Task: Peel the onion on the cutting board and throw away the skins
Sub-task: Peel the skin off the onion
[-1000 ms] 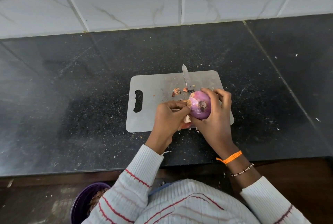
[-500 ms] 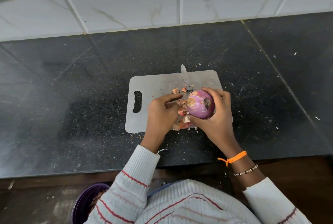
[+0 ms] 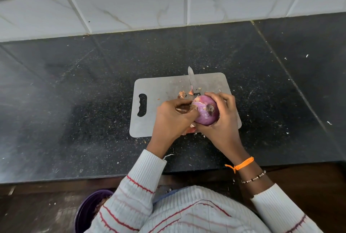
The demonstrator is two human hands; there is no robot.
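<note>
- The black table (image 3: 74,101) is carrying a grey cutting board (image 3: 159,90).
- The right hand (image 3: 222,124) is gripping the purple onion (image 3: 204,114) above the board.
- The left hand (image 3: 172,118) is pinching a brown skin (image 3: 193,106) at the onion's side.
- A knife (image 3: 191,78) is lying on the board's far edge.

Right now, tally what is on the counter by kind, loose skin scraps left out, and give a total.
Onion: 1, held in the right hand while the left hand pinches its skin
Knife: 1
Cutting board: 1
Total: 3
</note>
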